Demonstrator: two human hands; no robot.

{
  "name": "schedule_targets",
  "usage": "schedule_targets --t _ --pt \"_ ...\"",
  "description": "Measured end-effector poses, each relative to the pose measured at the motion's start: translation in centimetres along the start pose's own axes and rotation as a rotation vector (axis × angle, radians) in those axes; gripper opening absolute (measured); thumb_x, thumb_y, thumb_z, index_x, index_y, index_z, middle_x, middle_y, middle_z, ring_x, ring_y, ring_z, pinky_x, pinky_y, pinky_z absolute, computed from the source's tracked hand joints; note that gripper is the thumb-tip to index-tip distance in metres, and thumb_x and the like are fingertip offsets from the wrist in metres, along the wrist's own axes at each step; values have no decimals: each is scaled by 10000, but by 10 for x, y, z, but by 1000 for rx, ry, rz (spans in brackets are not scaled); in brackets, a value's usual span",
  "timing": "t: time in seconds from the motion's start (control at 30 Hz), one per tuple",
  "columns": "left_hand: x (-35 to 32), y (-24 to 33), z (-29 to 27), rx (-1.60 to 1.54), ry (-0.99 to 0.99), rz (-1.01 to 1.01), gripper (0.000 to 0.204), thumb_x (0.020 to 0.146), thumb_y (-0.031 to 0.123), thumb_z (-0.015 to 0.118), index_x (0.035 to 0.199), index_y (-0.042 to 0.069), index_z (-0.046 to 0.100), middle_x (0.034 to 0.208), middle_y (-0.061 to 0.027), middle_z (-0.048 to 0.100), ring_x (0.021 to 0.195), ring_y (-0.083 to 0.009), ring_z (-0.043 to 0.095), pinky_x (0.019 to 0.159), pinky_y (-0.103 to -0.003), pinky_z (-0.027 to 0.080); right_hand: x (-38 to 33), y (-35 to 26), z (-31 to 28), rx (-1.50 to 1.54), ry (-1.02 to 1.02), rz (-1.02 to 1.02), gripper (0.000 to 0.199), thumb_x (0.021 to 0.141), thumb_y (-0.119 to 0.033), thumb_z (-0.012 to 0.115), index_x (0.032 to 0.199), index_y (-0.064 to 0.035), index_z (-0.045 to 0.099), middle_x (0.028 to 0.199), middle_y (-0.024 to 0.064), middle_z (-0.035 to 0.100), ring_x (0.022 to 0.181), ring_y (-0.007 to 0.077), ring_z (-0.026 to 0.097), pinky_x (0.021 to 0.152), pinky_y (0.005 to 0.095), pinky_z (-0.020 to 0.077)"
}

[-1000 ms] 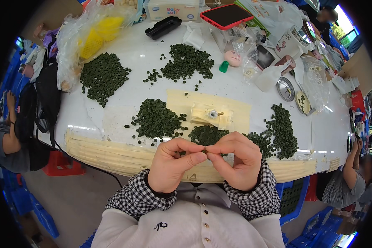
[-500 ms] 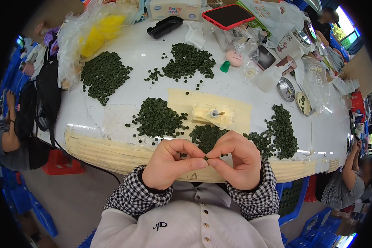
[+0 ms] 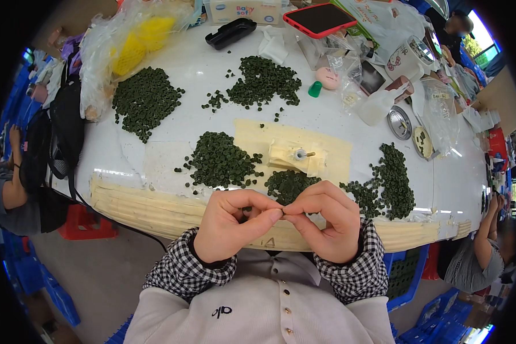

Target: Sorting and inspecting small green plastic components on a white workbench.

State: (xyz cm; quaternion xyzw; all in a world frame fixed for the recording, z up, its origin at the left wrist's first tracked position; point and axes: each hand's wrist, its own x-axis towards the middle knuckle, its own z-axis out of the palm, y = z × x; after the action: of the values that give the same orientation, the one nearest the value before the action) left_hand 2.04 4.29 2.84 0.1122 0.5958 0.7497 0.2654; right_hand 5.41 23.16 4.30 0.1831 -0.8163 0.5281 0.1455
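- The left hand and right hand meet fingertip to fingertip just over the near edge of the white table — whatever they pinch is too small to make out.
- Checked cuffs show at both wrists.
- Just beyond the hands lie heaps of small dark green pieces, with more heaps further out.
- A small peg stands on a patch of cream tape.
- At the far edge — a red phone and a black case.

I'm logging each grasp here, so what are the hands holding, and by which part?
The left hand and right hand meet fingertip to fingertip; whatever is pinched between them is too small and hidden to identify.
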Motion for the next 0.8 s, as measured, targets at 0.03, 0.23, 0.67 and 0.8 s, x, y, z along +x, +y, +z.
schedule_targets --t 0.03,0.23,0.67,0.8 --pt "0 1 2 1 7 4 81 835 25 644 893 -18 681 692 42 591 559 19 401 482 -159 304 0 0 0 31 -1 16 190 715 65 692 886 -9 658 823 100 612 699 179 612 600 255 490" --pt "-1 0 4 30 25 35 75 832 25 647 888 -15 675 629 66 534 528 20 384 466 -163 299 -2 3 0 220 -12 165 151 742 59 656 887 18 643 821 106 627 724 159 620 652 248 506" --pt "-2 -2 4 48 28 22 71 835 18 639 897 -14 654 645 46 552 535 12 404 480 -163 328 -2 4 0 231 -26 182 132 761 43 647 892 30 642 816 101 632 713 150 626 663 245 510" --pt "0 3 -5 108 218 56 68 852 29 628 899 -19 641 676 30 574 605 -7 466 548 -165 367 -5 3 0 165 102 261 131 767 43 652 897 33 646 813 87 637 704 139 630 647 235 505"
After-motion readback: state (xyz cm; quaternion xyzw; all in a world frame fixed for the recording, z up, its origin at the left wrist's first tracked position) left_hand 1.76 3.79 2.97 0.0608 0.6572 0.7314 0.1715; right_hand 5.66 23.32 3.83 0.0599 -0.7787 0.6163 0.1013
